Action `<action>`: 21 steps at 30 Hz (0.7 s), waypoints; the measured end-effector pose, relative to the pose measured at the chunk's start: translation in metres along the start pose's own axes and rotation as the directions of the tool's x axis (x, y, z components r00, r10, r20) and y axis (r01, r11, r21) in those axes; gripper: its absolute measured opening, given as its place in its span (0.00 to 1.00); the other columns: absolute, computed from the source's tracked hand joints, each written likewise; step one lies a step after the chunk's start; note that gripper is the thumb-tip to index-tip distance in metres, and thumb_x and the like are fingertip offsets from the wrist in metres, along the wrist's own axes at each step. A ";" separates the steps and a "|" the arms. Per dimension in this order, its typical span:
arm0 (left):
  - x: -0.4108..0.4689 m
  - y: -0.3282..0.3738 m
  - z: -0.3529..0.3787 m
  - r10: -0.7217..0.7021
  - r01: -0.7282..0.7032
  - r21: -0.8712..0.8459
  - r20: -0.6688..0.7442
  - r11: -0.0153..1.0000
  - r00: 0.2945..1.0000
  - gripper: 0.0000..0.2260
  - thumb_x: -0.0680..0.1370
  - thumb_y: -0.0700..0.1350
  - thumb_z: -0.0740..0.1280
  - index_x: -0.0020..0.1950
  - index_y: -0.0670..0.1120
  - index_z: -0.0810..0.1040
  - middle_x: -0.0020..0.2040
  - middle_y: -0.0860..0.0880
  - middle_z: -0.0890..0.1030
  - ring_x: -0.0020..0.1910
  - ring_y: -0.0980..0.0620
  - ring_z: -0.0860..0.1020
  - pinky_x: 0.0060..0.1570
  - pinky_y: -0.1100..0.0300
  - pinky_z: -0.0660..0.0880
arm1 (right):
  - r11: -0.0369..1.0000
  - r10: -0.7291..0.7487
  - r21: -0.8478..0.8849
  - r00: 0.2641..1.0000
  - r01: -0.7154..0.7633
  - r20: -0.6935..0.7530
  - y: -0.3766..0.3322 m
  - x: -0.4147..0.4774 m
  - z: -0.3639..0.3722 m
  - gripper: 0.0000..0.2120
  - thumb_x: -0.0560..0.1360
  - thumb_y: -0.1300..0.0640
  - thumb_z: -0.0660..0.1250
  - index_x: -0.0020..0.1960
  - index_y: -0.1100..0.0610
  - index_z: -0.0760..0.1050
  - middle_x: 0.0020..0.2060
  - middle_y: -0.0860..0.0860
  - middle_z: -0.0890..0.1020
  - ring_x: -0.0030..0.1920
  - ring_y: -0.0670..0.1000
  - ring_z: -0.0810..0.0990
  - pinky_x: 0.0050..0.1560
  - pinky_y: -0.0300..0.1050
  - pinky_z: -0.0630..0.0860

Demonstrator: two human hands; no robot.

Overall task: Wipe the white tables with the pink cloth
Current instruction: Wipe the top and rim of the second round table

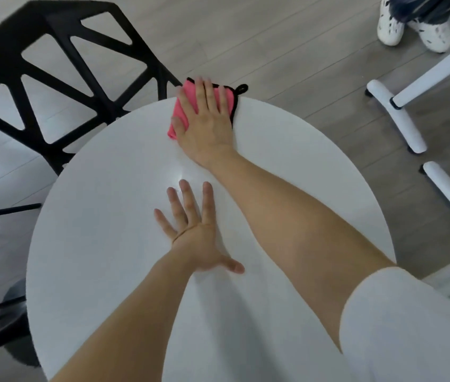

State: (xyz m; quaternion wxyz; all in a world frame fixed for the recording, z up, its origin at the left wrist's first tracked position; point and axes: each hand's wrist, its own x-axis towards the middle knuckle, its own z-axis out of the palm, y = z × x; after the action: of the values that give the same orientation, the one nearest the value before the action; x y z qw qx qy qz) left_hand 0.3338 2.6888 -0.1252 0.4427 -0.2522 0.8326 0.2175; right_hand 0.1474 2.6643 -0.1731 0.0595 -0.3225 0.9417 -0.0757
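Note:
A round white table point(102, 216) fills the middle of the view. At its far edge lies a folded pink cloth point(184, 104) with black trim and a small black loop, partly hanging past the rim. My right hand point(206, 122) presses flat on the cloth with straight fingers and covers most of it. Nearer to me, my left hand point(195, 232) rests flat on the bare tabletop, fingers spread.
A black lattice chair point(61, 67) stands beyond the table's far left edge. White legs of another piece of furniture point(400, 117) are on the grey floor at right. A person's white shoes point(414, 31) show at top right. Black bars point(3, 210) reach in at left.

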 end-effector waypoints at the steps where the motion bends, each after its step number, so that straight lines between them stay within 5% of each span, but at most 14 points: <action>1: -0.001 0.001 -0.001 -0.006 0.006 0.002 0.000 1.000 1.000 0.83 0.55 0.74 0.83 0.70 0.57 0.10 0.67 0.43 0.07 0.68 0.36 0.09 0.72 0.22 0.26 | 0.998 -0.054 -0.011 0.998 0.054 0.012 -0.001 0.001 0.000 0.33 0.88 0.38 0.41 0.89 0.51 0.46 0.88 0.60 0.47 0.88 0.60 0.44 0.86 0.64 0.41; 4: -0.003 0.002 -0.002 -0.004 0.004 0.010 -0.002 1.000 1.000 0.83 0.55 0.75 0.83 0.71 0.57 0.10 0.68 0.43 0.08 0.68 0.36 0.09 0.72 0.22 0.27 | 0.995 -0.098 0.010 0.995 0.098 0.001 0.044 -0.034 -0.002 0.33 0.89 0.37 0.42 0.89 0.49 0.46 0.88 0.58 0.48 0.88 0.58 0.45 0.87 0.61 0.43; 9: -0.003 0.002 -0.006 0.002 -0.002 0.026 0.016 1.000 1.000 0.83 0.55 0.75 0.83 0.72 0.56 0.10 0.68 0.42 0.08 0.68 0.35 0.10 0.72 0.21 0.29 | 0.984 0.176 0.000 0.983 -0.177 -0.055 0.147 -0.122 -0.013 0.33 0.89 0.36 0.47 0.89 0.49 0.50 0.88 0.58 0.51 0.88 0.58 0.49 0.87 0.61 0.45; 13: 0.000 0.000 -0.008 0.007 -0.009 0.037 0.045 0.999 0.999 0.83 0.57 0.74 0.83 0.71 0.54 0.10 0.67 0.40 0.08 0.67 0.33 0.10 0.72 0.20 0.29 | 0.898 0.440 0.026 0.892 -0.440 -0.101 0.121 -0.106 -0.009 0.33 0.88 0.37 0.47 0.89 0.51 0.52 0.87 0.63 0.52 0.88 0.62 0.49 0.86 0.66 0.46; 15: 0.000 -0.002 -0.007 0.014 -0.016 0.037 0.047 0.999 0.999 0.83 0.58 0.73 0.84 0.71 0.54 0.10 0.67 0.40 0.08 0.67 0.33 0.09 0.72 0.20 0.29 | 0.920 0.392 0.043 0.914 -0.390 -0.106 0.083 -0.077 -0.003 0.34 0.88 0.38 0.46 0.89 0.53 0.51 0.87 0.65 0.52 0.88 0.63 0.48 0.86 0.67 0.44; 21: -0.001 0.002 -0.008 0.002 -0.003 0.029 0.053 1.000 0.999 0.83 0.58 0.72 0.84 0.68 0.55 0.08 0.66 0.41 0.07 0.67 0.35 0.09 0.72 0.21 0.27 | 0.997 -0.073 0.019 0.997 0.074 -0.026 -0.021 0.008 0.006 0.32 0.88 0.40 0.43 0.89 0.50 0.50 0.88 0.61 0.50 0.88 0.60 0.47 0.86 0.64 0.44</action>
State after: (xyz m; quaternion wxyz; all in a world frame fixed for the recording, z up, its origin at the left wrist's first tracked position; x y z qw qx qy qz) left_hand 0.3287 2.6861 -0.1199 0.4679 -0.2387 0.8240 0.2124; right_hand 0.1544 2.6422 -0.1753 0.0477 -0.3554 0.9291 -0.0911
